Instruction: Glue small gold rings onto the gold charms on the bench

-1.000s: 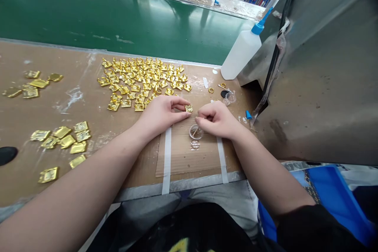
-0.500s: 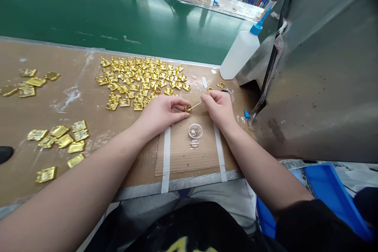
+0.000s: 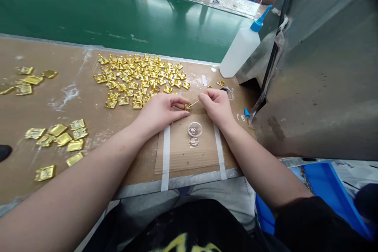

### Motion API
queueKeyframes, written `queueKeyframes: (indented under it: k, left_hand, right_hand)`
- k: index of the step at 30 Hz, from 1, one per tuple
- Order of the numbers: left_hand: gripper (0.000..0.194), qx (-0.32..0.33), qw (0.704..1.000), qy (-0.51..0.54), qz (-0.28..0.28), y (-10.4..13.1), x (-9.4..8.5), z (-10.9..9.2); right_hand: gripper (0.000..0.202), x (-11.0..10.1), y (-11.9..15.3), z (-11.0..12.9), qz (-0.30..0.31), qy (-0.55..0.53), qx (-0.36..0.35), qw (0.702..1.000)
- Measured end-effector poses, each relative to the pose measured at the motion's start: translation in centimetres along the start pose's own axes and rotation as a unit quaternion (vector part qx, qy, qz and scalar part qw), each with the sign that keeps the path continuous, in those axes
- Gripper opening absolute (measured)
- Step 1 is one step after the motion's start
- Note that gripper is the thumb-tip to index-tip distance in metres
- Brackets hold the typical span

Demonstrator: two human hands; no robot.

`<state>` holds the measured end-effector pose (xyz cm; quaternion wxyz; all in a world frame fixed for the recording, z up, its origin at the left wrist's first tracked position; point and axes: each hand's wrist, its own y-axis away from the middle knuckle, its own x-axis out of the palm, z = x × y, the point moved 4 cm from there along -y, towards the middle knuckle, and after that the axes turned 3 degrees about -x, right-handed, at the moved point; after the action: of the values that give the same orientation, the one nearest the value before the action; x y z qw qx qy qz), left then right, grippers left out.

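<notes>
Between the thumb and fingers of my left hand (image 3: pixel 161 111) is a small gold ring (image 3: pixel 188 107), partly covered by the fingertips. My right hand (image 3: pixel 217 106) is closed around a thin pale stick (image 3: pixel 194 103), and the stick's far tip meets the ring. Just below both hands, a small round clear dish (image 3: pixel 195 129) rests on a taped piece of cardboard (image 3: pixel 189 161). A clear round piece (image 3: pixel 193 142) lies against its near side. Beyond my left hand spreads a large group of gold rings (image 3: pixel 136 73) with square faces.
Flat gold square pieces (image 3: pixel 63 139) lie in loose groups at the left. A white bottle with a blue nozzle (image 3: pixel 240 53) stands at the back right beside a metal panel (image 3: pixel 319 78). A blue tray (image 3: pixel 321 189) sits low at the right. Another person's hand shows across the green strip (image 3: pixel 118 12).
The stick's tip has shifted slightly left and down, further into the ring. Both hands stay in nearly the same place; the whole view has moved a little.
</notes>
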<state>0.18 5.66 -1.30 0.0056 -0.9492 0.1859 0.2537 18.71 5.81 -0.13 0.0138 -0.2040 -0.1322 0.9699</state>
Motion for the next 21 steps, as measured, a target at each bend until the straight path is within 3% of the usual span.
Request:
queueKeyframes:
  k: [21]
  left_hand:
    - [0.032, -0.007, 1.0, 0.015, 0.001, 0.01, 0.03, 0.13]
  right_hand:
    - [0.038, -0.39, 0.16, 0.31, -0.015, 0.037, -0.048, 0.998]
